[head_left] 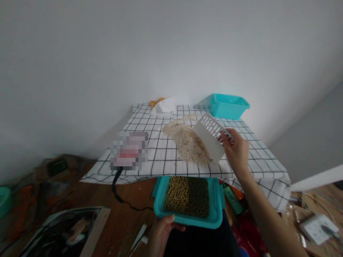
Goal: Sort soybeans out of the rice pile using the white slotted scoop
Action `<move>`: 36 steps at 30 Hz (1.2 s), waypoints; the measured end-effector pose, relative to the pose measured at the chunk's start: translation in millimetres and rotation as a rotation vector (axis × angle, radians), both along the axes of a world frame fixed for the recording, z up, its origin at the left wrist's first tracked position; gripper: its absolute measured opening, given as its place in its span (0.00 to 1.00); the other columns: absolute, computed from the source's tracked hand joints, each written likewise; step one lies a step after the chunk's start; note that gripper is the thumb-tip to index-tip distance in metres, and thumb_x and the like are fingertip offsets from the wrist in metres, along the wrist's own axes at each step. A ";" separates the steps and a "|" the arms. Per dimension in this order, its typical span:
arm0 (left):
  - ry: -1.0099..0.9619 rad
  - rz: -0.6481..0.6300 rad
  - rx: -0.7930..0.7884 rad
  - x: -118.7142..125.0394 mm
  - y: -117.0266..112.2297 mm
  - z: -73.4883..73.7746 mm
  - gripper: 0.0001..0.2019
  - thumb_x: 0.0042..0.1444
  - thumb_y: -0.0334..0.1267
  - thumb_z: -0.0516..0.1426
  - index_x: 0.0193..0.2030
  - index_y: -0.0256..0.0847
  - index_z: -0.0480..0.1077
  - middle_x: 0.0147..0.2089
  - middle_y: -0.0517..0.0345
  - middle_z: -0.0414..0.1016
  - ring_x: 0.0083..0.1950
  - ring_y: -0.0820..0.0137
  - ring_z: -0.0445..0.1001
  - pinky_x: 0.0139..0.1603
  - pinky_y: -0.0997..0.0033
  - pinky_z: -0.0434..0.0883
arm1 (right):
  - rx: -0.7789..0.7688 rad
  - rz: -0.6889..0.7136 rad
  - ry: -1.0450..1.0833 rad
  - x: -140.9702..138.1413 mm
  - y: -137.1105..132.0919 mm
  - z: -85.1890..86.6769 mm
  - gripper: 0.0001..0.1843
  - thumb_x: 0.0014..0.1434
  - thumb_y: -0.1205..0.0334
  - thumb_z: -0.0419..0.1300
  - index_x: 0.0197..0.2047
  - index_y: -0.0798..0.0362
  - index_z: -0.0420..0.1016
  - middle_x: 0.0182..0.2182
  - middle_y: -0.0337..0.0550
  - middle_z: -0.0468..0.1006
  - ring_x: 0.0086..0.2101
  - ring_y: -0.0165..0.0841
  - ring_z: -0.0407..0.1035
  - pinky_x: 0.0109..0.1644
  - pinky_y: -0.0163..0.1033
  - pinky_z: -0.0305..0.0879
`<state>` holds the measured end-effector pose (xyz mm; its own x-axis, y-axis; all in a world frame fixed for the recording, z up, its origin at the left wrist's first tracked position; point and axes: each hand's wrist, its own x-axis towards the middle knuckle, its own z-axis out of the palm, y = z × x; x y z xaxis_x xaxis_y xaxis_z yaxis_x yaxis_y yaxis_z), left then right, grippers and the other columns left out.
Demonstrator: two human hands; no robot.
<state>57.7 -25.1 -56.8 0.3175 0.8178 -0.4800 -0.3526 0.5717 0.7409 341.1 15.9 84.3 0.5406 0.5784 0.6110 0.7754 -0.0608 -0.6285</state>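
My left hand [160, 233] grips the near rim of a teal tray [214, 214] that holds yellow and green beans, held below the table's front edge. My right hand [235, 151] is closed on a white slotted plastic basket [210, 137], tilted on its side against a heap of rice-like grains [186, 141] spread on the checked tablecloth [160, 157].
A second teal tub [227, 106] stands at the table's back right by the wall. White packet with something orange [163, 105] at the back. A blurred-out item [129, 150] with a black cable lies at the left. Clutter covers the floor on both sides.
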 end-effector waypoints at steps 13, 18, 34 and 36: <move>-0.043 0.048 0.025 14.0 -3.1 7.2 0.10 0.38 0.38 0.72 0.24 0.42 0.76 0.27 0.60 0.83 0.28 0.63 0.79 0.23 0.64 0.77 | 0.072 0.064 0.015 -26.4 2.0 13.7 0.12 0.64 0.54 0.57 0.42 0.52 0.76 0.28 0.42 0.83 0.25 0.34 0.75 0.31 0.36 0.68; -0.039 0.068 0.046 15.2 -5.6 11.9 0.09 0.42 0.38 0.71 0.29 0.42 0.77 0.26 0.58 0.83 0.31 0.60 0.80 0.25 0.63 0.78 | 0.115 -0.071 -0.015 -5.7 -12.1 17.2 0.13 0.64 0.53 0.57 0.42 0.52 0.78 0.28 0.42 0.83 0.25 0.34 0.75 0.32 0.37 0.69; -0.024 0.181 0.014 17.5 -8.3 16.6 0.18 0.37 0.36 0.71 0.38 0.44 0.79 0.30 0.61 0.84 0.26 0.63 0.78 0.23 0.63 0.77 | 0.008 0.096 0.034 -13.0 -28.1 7.6 0.16 0.65 0.49 0.58 0.42 0.52 0.78 0.28 0.43 0.83 0.24 0.34 0.73 0.30 0.38 0.69; 0.000 0.208 -0.017 12.2 -6.6 16.3 0.17 0.36 0.37 0.72 0.36 0.43 0.79 0.27 0.61 0.83 0.26 0.63 0.78 0.23 0.64 0.76 | 0.008 0.124 0.030 -19.5 -25.7 12.3 0.16 0.64 0.49 0.58 0.43 0.52 0.78 0.29 0.43 0.83 0.24 0.34 0.73 0.29 0.37 0.68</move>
<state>69.9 -31.8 -40.4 0.1430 0.8577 -0.4939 -0.4641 0.4989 0.7319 321.6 -9.9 96.6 0.4831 0.6371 0.6006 0.7577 0.0396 -0.6514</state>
